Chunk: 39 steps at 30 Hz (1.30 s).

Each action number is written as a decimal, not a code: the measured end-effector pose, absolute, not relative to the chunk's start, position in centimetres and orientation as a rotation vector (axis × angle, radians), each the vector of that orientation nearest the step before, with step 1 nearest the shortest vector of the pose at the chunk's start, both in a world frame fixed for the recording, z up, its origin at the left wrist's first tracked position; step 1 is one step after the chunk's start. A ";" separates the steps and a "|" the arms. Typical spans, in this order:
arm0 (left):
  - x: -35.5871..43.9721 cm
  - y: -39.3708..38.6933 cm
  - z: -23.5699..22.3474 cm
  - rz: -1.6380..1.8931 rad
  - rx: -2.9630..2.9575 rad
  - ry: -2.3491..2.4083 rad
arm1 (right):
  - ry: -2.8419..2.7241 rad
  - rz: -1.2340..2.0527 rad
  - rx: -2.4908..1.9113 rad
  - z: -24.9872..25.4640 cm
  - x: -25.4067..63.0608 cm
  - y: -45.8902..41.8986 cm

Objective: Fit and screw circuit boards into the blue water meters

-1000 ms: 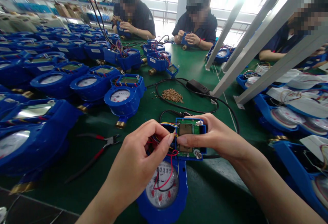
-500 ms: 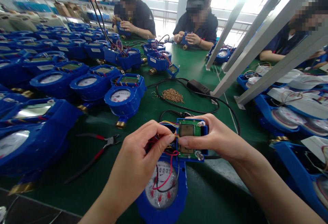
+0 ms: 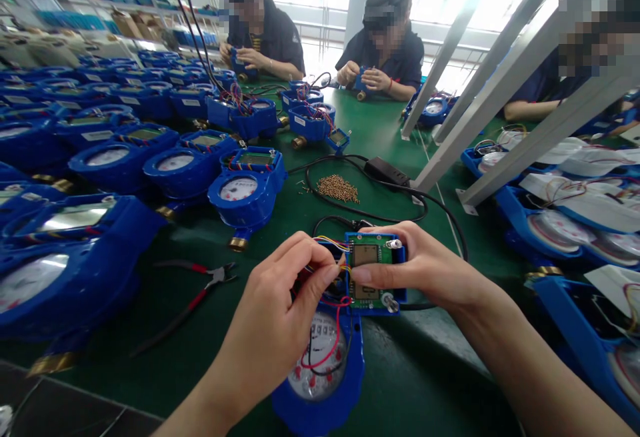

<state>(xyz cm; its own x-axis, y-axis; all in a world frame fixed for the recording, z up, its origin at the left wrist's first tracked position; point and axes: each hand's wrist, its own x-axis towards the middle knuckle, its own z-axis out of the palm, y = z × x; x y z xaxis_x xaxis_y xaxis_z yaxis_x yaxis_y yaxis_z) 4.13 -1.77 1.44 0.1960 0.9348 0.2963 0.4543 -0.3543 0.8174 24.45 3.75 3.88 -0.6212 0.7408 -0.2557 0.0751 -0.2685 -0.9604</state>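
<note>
A blue water meter [image 3: 320, 364] with a round white dial lies in front of me. At its top is a blue-framed circuit board [image 3: 369, 296] with a grey display. My right hand [image 3: 407, 267] grips this board, thumb on its face and fingers behind. Pinched between the thumb and fingertips of my left hand [image 3: 287, 304] are thin coloured wires [image 3: 345, 268] at the board's left edge; my fingers partly hide them. Red and black wires [image 3: 333, 364] loop loosely over the dial.
Red-handled cutting pliers [image 3: 213, 277] lie to the left. Beyond my hands are a pile of small brass screws [image 3: 338, 188], a black cable and a power strip [image 3: 387, 170]. Many blue meters [image 3: 240, 190] crowd the left; others [image 3: 550, 224] sit right, behind slanted metal posts [image 3: 460, 137]. Co-workers [image 3: 385, 57] sit opposite.
The view has shifted slightly, and the meter's dial has moved a little to the right. Both hands keep nearly the same hold on the wires and board.
</note>
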 end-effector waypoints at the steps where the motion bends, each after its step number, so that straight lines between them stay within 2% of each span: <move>1: 4.1 -1.7 1.4 1.090 1.897 1.281 | -1.539 1.929 -1.009 4.0 24.5 3.7; 5: 4.2 -1.7 1.4 1.152 1.911 1.244 | -1.641 1.882 -1.029 4.6 24.9 3.6; 12: 2.9 -0.7 3.9 1.272 2.503 1.315 | -1.661 1.917 -0.954 5.1 25.5 3.7; 15: 2.5 2.0 6.0 1.036 2.704 1.064 | -1.685 1.949 -0.897 5.0 25.6 3.8; 19: 3.2 6.1 8.2 0.510 2.799 0.483 | -1.799 1.876 -0.838 4.9 25.9 4.0; 22: 4.0 7.8 8.6 0.368 2.759 0.277 | -1.898 1.806 -0.839 4.8 26.3 4.1; 28: 4.4 8.5 7.8 0.407 2.691 0.223 | -1.930 1.863 -0.715 4.7 26.5 4.8; 34: 4.2 7.9 7.5 0.473 2.704 0.240 | -1.795 1.775 -0.504 3.8 26.2 5.7; 39: 3.8 7.0 5.8 0.576 2.651 0.332 | -1.609 1.779 -0.664 3.2 26.3 5.5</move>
<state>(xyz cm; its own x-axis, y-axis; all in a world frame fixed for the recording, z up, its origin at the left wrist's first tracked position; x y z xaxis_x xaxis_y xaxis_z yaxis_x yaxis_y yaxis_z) 3.80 6.96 5.76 0.8864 0.3099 0.3440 0.1425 -0.8895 0.4341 26.35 5.54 3.24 -0.6665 0.7438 0.0504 -0.1244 -0.0443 -0.9912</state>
